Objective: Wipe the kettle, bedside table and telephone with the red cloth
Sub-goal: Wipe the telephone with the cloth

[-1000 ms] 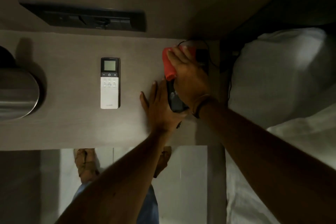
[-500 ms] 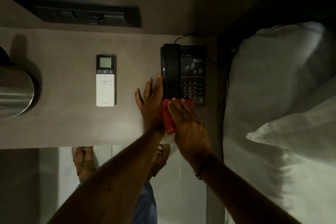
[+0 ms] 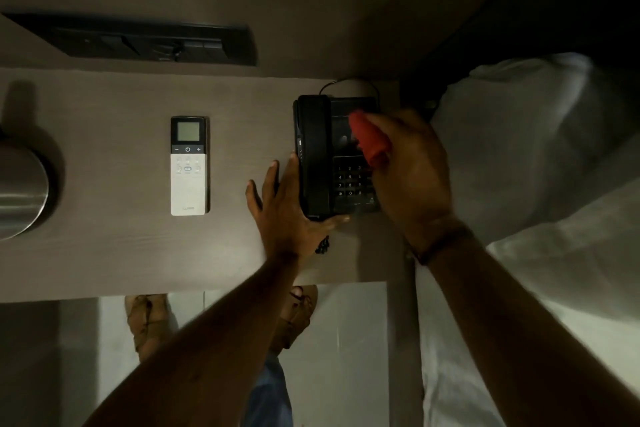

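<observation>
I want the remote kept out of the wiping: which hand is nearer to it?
Left. The left hand lies flat between the remote and telephone; the right hand holds the red cloth over the telephone's far side.

A white remote control lies left of centre; a dark switch panel sits above; white bedding fills the right.

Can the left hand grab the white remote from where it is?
Probably yes. The left hand lies flat against the telephone, and only bare bedside table separates it from the remote.
</observation>
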